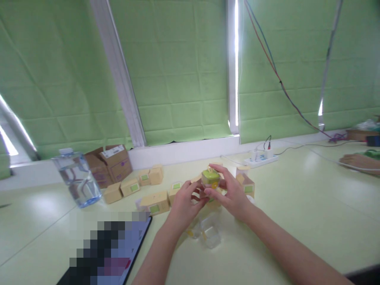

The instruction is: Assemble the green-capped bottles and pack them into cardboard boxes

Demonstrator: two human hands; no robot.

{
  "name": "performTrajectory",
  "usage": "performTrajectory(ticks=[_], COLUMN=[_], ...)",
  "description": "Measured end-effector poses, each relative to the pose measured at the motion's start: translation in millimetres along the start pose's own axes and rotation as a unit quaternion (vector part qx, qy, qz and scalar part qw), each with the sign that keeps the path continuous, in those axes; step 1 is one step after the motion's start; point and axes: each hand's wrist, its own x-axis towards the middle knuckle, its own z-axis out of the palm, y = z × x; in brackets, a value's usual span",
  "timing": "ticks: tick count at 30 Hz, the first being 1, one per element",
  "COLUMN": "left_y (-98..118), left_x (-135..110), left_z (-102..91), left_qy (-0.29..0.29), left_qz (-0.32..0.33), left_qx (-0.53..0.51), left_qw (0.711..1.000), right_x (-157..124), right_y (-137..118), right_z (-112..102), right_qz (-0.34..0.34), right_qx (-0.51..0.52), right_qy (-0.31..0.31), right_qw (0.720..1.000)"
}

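Note:
My right hand (233, 192) grips a small clear container with a green lid (210, 178), thumb in front and fingers behind. The lid carries a pale loop on top, and an orange mark shows on the container's side. Close by on the left, my left hand (185, 204) has its fingers and thumb curled together just below the container. What lies between them is mostly hidden. Under my hands, a clear open cup (210, 233) is on the table, with another clear piece (194, 230) beside it. An opened tan carton (247, 185) stands right of my right hand.
Several small tan boxes (156, 202) with green labels stand to the left. Behind them are a brown cardboard box (114, 164) and a large water bottle (78, 180). A screen device (130, 253) lies front left. At the back are a power strip (261, 159) and, far right, another person's hand (359, 163).

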Motion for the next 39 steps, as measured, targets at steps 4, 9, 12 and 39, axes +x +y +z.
performTrajectory(ticks=[4,9,12,39], left_y=[5.0,9.7,7.8,9.7], left_x=[-0.2,-0.9,-0.9,0.0], left_z=[-1.0,-0.9,0.1,-3.3], left_qy=[0.024,0.064,0.068,0.106], left_qz=[0.016,0.032,0.028,0.026], left_qx=[0.069,0.042,0.013,0.058], left_qw=[0.997,0.997,0.997,0.992], right_x=[-0.1,-0.1,-1.3,-3.8], right_y=[0.5,1.8,0.6,-4.1], right_z=[0.5,0.8,-0.9,-0.1], right_qz=[0.02,0.012,-0.014,-0.053], right_qx=[0.024,0.022,0.03,-0.032], right_qy=[0.006,0.04,0.06,0.003], right_qw=[0.999,0.999,0.998,0.998])
